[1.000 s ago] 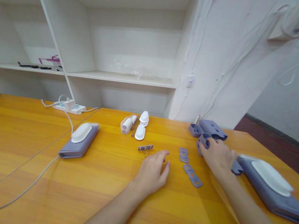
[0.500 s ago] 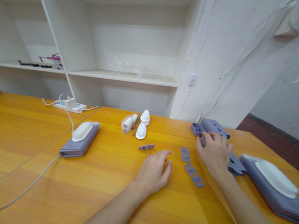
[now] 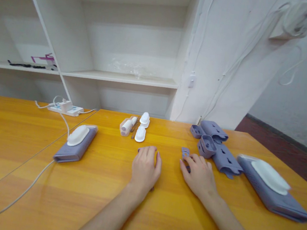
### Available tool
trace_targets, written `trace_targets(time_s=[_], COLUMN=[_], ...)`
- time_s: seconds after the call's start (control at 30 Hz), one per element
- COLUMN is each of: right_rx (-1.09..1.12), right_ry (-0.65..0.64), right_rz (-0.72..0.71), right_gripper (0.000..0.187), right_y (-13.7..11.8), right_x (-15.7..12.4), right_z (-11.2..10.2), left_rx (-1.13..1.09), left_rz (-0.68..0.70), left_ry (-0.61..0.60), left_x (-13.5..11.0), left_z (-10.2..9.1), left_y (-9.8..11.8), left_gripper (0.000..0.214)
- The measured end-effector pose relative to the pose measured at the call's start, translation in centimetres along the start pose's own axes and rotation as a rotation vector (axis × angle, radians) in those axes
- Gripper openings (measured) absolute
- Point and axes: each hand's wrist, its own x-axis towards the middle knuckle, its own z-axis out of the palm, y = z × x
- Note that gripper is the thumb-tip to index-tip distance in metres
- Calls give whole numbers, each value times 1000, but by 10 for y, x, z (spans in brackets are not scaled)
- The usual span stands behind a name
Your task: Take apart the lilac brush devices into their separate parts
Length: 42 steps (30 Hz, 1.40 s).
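Head view: right hand [image 3: 198, 175] low over the desk [image 3: 164, 222], fingers bent, tips down at a thin, flat purple-grey plastic plate [image 3: 185, 151]; can't tell if it grips or only touches. Left hand [image 3: 145, 168] palm-down nearby, fingers curled, end of a small purple-grey part [image 3: 139, 149] showing past the fingertips; hold unclear, the hand covers the rest.

Handling: plate lies flat on the wood, so best to get a nail under one edge, then pinch thumb to forefinger. Squeeze lightly; thin plastic like this probably flexes. Watch the left wrist too, a dark sliver [image 3: 152, 188] sits right beside it.

Look: plate is matte with cut-out slots; near end hidden by the fingers. It lies left of a hollow purple-grey plastic cup [image 3: 207, 145], apart from it; just right of the cup, a purple-grey slotted shell [image 3: 227, 160]. Farther right, a purple-grey block [image 3: 274, 204] under a white oval cap [image 3: 269, 177]. Beyond the left hand, a white ribbed oval cover [image 3: 140, 134].
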Motion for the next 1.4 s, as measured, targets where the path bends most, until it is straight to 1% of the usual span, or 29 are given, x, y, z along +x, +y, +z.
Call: trace_targets(time_s=[0.07,0.13,0.2,0.23,0.27,0.33,0.43,0.53,0.6,0.63,0.7,0.77,0.83,0.93,1.03,1.2,1.3,1.4], right_rx=[-19,-23,-3,17,43,103,182,208,183,156,68,-44,-133,-168,-157,-122,-125,-121], right_ry=[13,26,61,88,119,175,182,144,118,105,80,68,50,0,-41,-46,-36,-64], right_rz=[-1,-6,-15,-20,-25,-40,-80,-94,-84,-77,-39,31,85,55,4,-64,-7,64], right_gripper=[26,27,28,29,30,34,43,48,45,41,33,28,28,31,28,27,23,22], right_y=[1,1,1,1,0,-3,-10,-17,-19,-18,-17,-15,-15,-20,-29,-33,-29,-25], right_x=[0,0,1,1,0,-1,-4,-6,-6,-5,-5,-7,-10,-15,-18,-16,-15,-14], right_z=[0,-2,-6,-8,-10,-13,-14,-12,-11,-11,-13,-17,-22,-26,-27,-23,-21,-20], left_rx=[96,150,135,94,36,-89,-187,-163,-82,-30,51,88,103,107,62,-12,-19,-13], left_rz=[-110,-190,-217,-205,-173,-65,157,368,434,432,370,278,222,218,218,204,197,192], left_ry=[-55,-139,-201,-221,-237,-263,-284,-318,-328,-313,-252,-188,-158,-161,-173,-180,-190,-197], left_x=[1,2,3,3,3,5,7,7,6,5,3,2,1,0,0,0,0,-1], left_z=[0,0,1,2,3,3,0,-6,-9,-10,-11,-10,-8,-6,-7,-8,-9,-8], left_y=[-3,-5,-8,-9,-10,-13,-13,-8,-3,0,3,3,2,-1,-1,1,1,0], left_gripper=[16,17,16,14,14,17,20,23,20,16,9,14,21,26,27,29,30,31])
